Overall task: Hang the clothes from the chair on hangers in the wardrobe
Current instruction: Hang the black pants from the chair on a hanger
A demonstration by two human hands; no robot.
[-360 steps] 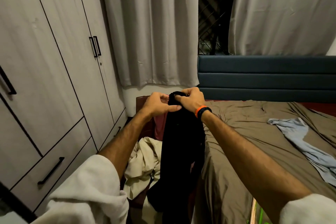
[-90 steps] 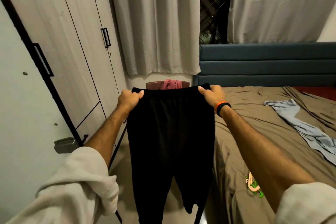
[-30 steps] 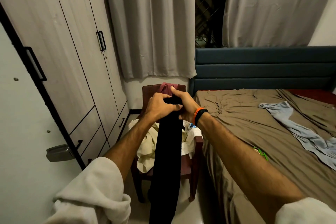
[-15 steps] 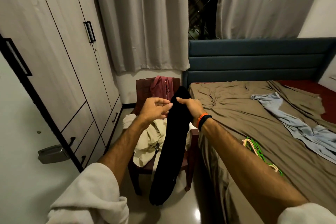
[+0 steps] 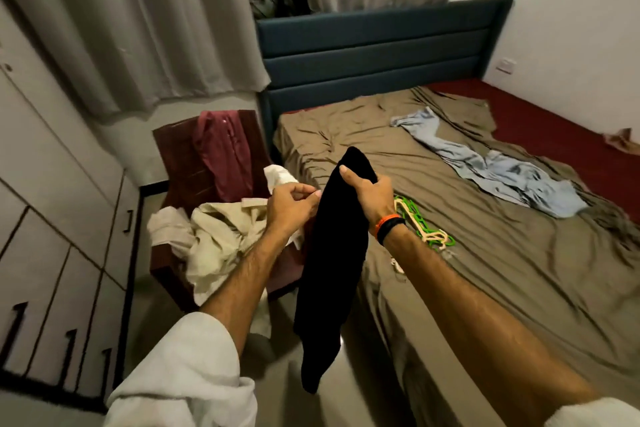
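From the head camera, the right hand (image 5: pixel 372 196) grips the folded black trousers (image 5: pixel 332 263) near their top, so they hang down between the chair (image 5: pixel 180 149) and the bed (image 5: pixel 519 270). The left hand (image 5: pixel 291 206) is just beside them, fingertips pinched together, whether on the cloth I cannot tell. The step in hand looks like readying the trousers for hanging; the next move calls for a hanger from the hangers (image 5: pixel 420 224) lying on the bed.

Single head cam, looks down-fwd, hands close; edges prob. distorted.
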